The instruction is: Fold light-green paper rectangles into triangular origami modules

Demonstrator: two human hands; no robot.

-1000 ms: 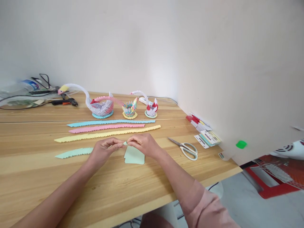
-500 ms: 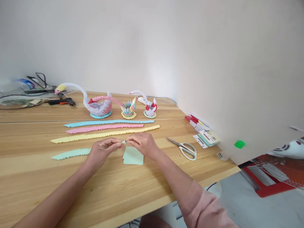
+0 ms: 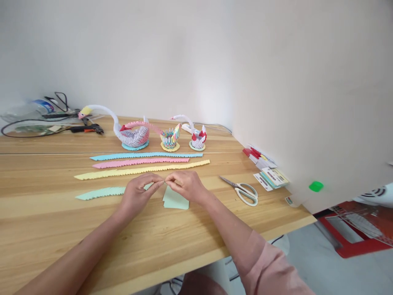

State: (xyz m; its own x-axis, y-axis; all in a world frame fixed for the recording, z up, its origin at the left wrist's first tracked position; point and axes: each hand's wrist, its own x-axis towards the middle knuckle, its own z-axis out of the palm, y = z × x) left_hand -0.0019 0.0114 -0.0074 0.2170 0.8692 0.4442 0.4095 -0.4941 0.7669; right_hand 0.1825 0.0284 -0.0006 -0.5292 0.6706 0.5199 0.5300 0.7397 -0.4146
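My left hand (image 3: 141, 191) and my right hand (image 3: 186, 186) meet fingertip to fingertip above the wooden table. Both pinch a small folded piece of green paper (image 3: 166, 182), nearly hidden by the fingers. Just below my right hand lies a short stack of light green paper sheets (image 3: 176, 200), partly covered by it. A light green serrated paper strip (image 3: 100, 192) runs under my left hand. Beyond the hands, yellow (image 3: 138, 171), pink (image 3: 138, 162) and blue (image 3: 147, 155) serrated paper strips lie in rows.
Three paper swans, one large (image 3: 135, 138), one multicoloured (image 3: 170, 139) and one small (image 3: 198, 141), stand along the back. Scissors (image 3: 244, 192) lie to the right, near packs of paper (image 3: 272, 178). A glue gun (image 3: 87, 129) and cables sit at the back left, beside a wall.
The view has shifted slightly, so things on the table appear a little farther right. My fingertips have come closer together, covering more of the folded green paper.
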